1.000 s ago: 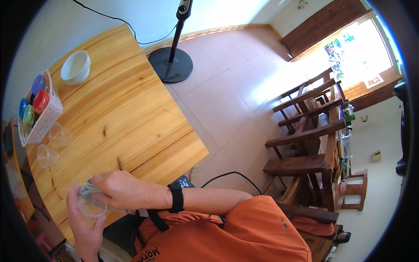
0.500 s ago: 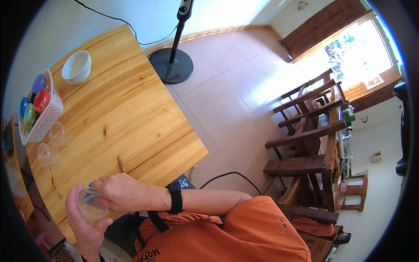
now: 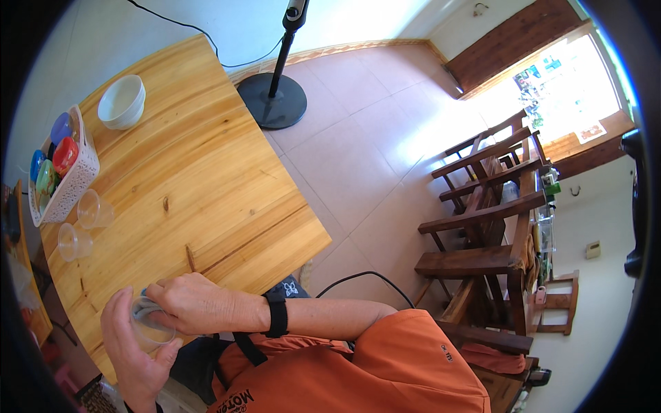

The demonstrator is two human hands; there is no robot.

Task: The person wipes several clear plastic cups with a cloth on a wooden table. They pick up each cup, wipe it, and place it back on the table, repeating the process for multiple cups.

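The clear plastic cup [image 3: 150,323] sits at the near corner of the bench [image 3: 186,179], held just above or against the wood; which of the two cannot be told. Over the last second it has shifted only slightly, staying low at that same corner, and both hands have stayed on it. The small change suggests the work inside the cup goes on in place rather than the cup being carried anywhere.

The left hand [image 3: 131,354] wraps the cup from below and behind, its fingers [image 3: 113,320] curled round the wall, thumb on the near side. The right hand [image 3: 200,303] lies across the cup's mouth, its fingers [image 3: 162,303] drawn together and bent down into the opening, where they seem to pinch or press a pale blue-grey piece of material; what it is cannot be made out. A black wristband [image 3: 277,315] circles the right wrist.

Beyond the cup, well apart along the bench's left edge, two more clear cups [image 3: 86,224] lie on their sides, one just beside the other. Farther from the cup again stands a white lattice basket [image 3: 76,182] with coloured lids in it, and past that a white bowl [image 3: 122,102] near the far end. Off the bench, far from the cup, a black stand base [image 3: 273,102] rests on the tiled floor [image 3: 385,138], with wooden chairs [image 3: 489,206] to the right.
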